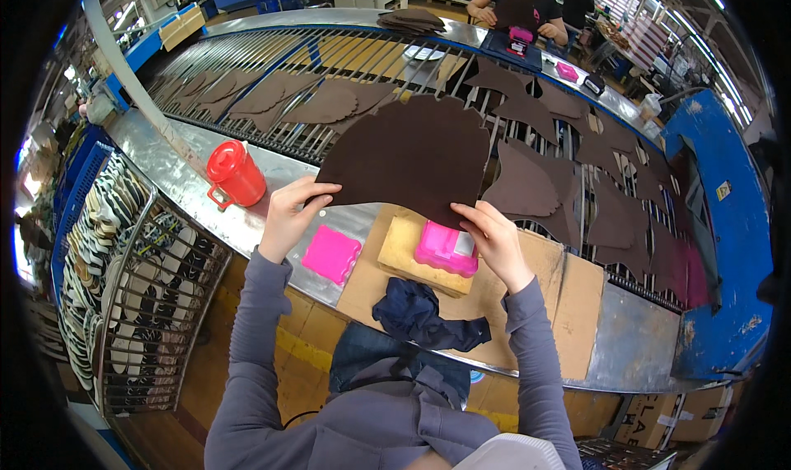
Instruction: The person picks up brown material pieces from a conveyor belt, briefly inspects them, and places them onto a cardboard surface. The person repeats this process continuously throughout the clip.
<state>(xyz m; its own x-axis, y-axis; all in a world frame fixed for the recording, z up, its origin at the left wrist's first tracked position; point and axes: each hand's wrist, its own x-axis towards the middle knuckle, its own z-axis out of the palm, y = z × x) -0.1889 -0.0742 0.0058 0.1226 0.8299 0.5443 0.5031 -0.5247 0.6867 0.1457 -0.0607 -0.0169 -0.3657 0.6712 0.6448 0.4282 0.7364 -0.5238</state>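
Note:
A dark brown cut leather piece [404, 157] with a scalloped far edge is held up between my two hands, above the near side of the bench. My left hand [295, 210] pinches its left corner between thumb and fingers. At its lower right corner, my right hand [493, 238] grips the edge. Below it, a pink plastic box [446, 247] rests on a yellowish block [397, 245]. A flat pink lid [331, 254] lies to the left on the metal. Nearer to me, a crumpled navy cloth [428, 315] lies on a cardboard sheet [535, 305].
Many brown pieces [325, 103] lie across the roller conveyor [247, 50] beyond the bench. A red lidded jug [237, 173] stands at left, near a wire cart [148, 322] of shoe soles. A blue machine housing [725, 223] borders the right. Across the conveyor sits another person [527, 9].

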